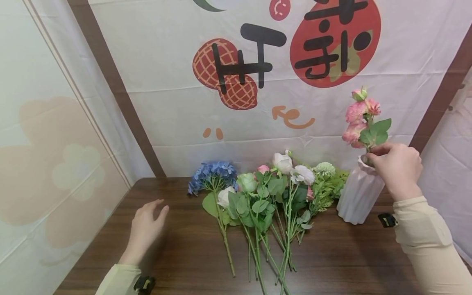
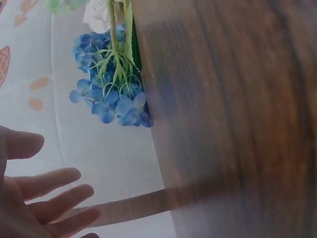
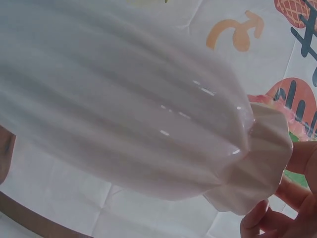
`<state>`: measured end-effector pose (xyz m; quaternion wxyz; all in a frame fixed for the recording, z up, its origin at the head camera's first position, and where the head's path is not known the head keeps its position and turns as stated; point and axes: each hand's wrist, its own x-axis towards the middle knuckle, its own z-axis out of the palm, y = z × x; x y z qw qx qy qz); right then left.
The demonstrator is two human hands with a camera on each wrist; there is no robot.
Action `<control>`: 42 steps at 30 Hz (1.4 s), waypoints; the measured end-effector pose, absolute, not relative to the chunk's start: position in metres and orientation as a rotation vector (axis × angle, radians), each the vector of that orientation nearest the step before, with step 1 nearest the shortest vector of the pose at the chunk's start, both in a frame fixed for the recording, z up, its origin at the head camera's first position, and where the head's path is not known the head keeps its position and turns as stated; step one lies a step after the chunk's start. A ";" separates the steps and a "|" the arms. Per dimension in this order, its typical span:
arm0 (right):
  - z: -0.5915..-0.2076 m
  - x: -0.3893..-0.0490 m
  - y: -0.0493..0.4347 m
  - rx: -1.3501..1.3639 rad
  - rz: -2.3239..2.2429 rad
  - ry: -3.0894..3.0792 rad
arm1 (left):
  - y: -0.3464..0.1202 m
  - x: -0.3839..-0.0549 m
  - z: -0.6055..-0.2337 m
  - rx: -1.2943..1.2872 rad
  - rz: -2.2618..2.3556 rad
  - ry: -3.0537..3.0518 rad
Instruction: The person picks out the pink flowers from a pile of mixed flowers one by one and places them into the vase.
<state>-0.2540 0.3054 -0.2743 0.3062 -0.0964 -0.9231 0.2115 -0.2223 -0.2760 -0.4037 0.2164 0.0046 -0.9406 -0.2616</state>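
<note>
On the right of the head view, my right hand (image 1: 400, 168) pinches the stem of a pink flower spray (image 1: 355, 119) at the mouth of a white fluted vase (image 1: 359, 192). The pink blooms and green leaves stand above the rim; the lower stem is hidden by the vase. In the right wrist view, the vase (image 3: 148, 114) fills much of the picture, with fingers (image 3: 255, 218) close against its wavy rim. My left hand (image 1: 145, 225) hovers over the table's left part, fingers loosely extended and holding nothing. Nearest to it is a blue hydrangea (image 1: 214, 176), also seen in the left wrist view.
Several artificial stems lie in the table's middle: a white rose (image 1: 283, 163), a pale green rose (image 1: 247, 182), a white flower (image 1: 303, 175), a round green bloom (image 1: 325, 169) and ferny greenery (image 1: 324, 198). Behind the brown wooden table (image 1: 177, 254) hangs a printed white cloth (image 1: 166, 102).
</note>
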 end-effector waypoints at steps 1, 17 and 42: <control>-0.275 -0.254 0.306 -0.252 0.562 -2.456 | -0.276 -0.222 -0.404 0.015 -0.723 -2.607; -0.271 -0.256 0.312 -0.255 0.504 -2.698 | -0.282 -0.218 -0.403 0.011 -0.730 -2.602; -0.269 -0.251 0.308 -0.242 0.538 -2.638 | -0.285 -0.217 -0.403 0.004 -0.728 -2.601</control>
